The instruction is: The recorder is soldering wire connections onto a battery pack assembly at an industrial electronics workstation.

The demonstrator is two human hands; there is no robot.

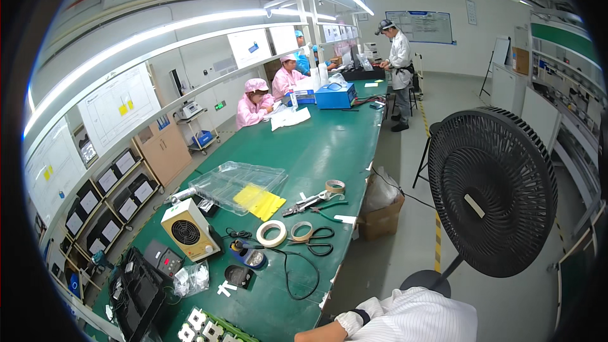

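Note:
The white sleeve (418, 318) of my right arm, with a black band at the cuff, comes in at the lower right. Just the wrist part of my right hand (320, 333) shows over the bench edge; its fingers are cut off by the lower rim. My left hand is out of view. A green-edged module with white square pieces (201, 328) lies at the bottom, left of my right hand. Farther up the bench are a soldering iron stand (252, 258) with a cable, black-handled scissors (320, 244), tape rolls (271, 233) and green-handled pliers (329, 210).
A black fan (493, 193) stands at right. On the green bench (304, 145) are a beige blower (190, 230), an open black case (136, 294), a clear plastic tray (221, 180) and a yellow sheet (261, 201). Several people work farther along; a cardboard box (382, 216) sits beside the bench.

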